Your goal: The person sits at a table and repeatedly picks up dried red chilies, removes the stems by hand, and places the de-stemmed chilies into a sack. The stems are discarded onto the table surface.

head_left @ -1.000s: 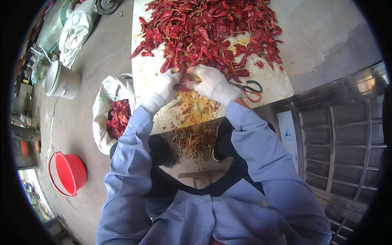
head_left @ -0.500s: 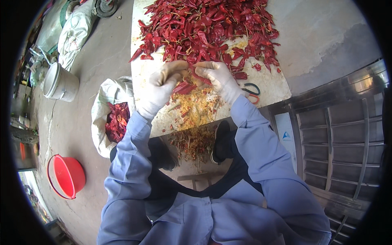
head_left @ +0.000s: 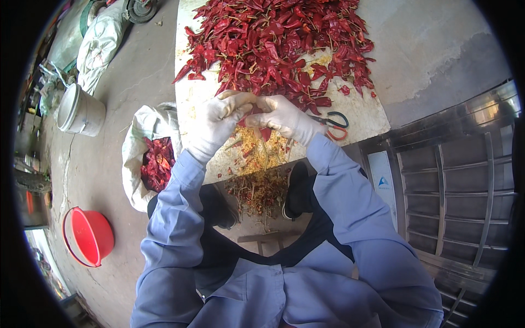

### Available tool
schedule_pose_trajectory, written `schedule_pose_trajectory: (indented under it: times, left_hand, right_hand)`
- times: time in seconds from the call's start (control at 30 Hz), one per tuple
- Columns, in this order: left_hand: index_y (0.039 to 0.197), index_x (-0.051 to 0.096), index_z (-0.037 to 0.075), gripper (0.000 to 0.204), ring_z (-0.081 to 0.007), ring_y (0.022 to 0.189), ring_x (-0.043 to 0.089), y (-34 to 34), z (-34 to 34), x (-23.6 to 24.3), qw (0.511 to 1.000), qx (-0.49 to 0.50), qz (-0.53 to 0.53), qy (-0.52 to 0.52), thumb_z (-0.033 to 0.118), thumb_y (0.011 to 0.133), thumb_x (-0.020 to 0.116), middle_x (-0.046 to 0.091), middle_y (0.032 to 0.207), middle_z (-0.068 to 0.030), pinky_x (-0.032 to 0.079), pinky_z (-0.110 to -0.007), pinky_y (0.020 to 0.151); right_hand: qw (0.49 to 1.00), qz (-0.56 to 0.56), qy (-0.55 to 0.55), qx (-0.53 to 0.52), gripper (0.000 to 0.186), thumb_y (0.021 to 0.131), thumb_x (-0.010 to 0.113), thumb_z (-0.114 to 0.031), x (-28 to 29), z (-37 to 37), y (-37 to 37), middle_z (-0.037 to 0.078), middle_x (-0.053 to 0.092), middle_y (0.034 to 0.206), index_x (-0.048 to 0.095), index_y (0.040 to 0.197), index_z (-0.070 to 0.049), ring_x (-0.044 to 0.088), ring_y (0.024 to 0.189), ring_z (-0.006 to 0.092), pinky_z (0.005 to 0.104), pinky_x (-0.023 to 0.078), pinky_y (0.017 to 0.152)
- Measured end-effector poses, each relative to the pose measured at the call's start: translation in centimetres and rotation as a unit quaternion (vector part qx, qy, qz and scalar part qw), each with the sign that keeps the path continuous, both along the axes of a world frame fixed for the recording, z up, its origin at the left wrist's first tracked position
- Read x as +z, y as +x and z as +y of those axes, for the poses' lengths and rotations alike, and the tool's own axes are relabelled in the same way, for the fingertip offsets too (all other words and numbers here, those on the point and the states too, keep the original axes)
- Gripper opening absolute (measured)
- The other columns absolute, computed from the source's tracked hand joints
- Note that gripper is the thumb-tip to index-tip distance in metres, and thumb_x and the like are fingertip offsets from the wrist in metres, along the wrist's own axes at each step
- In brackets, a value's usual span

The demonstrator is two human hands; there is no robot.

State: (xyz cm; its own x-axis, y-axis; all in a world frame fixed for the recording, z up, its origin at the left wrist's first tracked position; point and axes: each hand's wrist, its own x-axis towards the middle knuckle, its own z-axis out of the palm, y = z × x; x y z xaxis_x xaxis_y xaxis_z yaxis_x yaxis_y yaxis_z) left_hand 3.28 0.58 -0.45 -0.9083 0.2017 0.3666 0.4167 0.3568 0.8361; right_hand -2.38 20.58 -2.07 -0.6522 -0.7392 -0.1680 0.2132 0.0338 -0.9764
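Note:
Both hands wear white gloves and meet over the near part of a pale board (head_left: 198, 104). My left hand (head_left: 220, 117) is closed with its fingers pinched together. My right hand (head_left: 285, 117) is closed too, its fingertips against the left ones. Pieces of dried red chili pepper (head_left: 266, 134) show below the right fingers; the fingers partly hide what lies between them. Under the hands is a scatter of yellow chili seeds (head_left: 257, 154) and stems. Beyond lies a big heap of dried red chilies (head_left: 273, 44). Scissors (head_left: 338, 126) with black and orange handles lie beside my right hand.
Left of the board stands a white sack (head_left: 133, 164) with red chili pieces (head_left: 157, 164) inside. Farther left are a white bucket (head_left: 90, 115) and a red bucket (head_left: 97, 235). Seeds and stems (head_left: 260, 191) litter the floor between my feet. A metal-barred frame (head_left: 440, 186) is at right.
My hands have come closer together until the fingertips meet. The right hand moved left and slightly down, uncovering more of the scissors. The red pieces between the hands are now mostly hidden.

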Motion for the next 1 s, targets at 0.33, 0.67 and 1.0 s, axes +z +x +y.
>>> schedule_pose_trajectory:
  times: [0.33,0.67,1.0]
  left_hand:
    - [0.114,0.072,-0.006,0.024,-0.0070,0.053,0.056,-0.2,0.1,0.0,0.946,0.040,-0.229,0.226,0.012,0.100,0.067,0.068,0.073,-0.0026,0.047,-0.021,0.051]
    - [0.110,0.068,-0.005,0.024,-0.0118,0.048,0.057,-2.6,-2.0,-2.9,0.870,0.140,-0.213,0.423,0.017,0.102,0.065,0.068,0.074,-0.0081,0.046,-0.025,0.040]
    - [0.130,0.068,0.014,0.047,-0.0355,0.099,0.072,-3.5,-1.4,-7.8,0.859,0.059,-0.216,-0.461,0.010,0.083,0.066,0.075,0.107,-0.0177,0.057,-0.043,0.088]
  right_hand:
    - [0.991,0.036,0.123,0.042,0.024,0.101,0.066,-0.015,0.1,-0.1,0.4,0.002,0.066,0.081,0.066,0.117,0.003,0.056,0.062,0.0077,0.0248,0.045,0.054]
    - [0.999,0.007,0.032,-0.024,0.024,0.103,0.062,-0.010,0.9,0.9,0.8,0.004,0.069,0.086,0.066,0.123,0.002,0.058,0.067,0.0070,0.0227,0.048,0.056]
    - [0.966,0.015,-0.102,-0.236,0.017,0.098,0.069,-0.009,-0.1,2.5,-2.2,0.005,0.070,0.083,0.067,0.111,0.002,0.065,0.062,0.0133,0.0272,0.050,0.055]
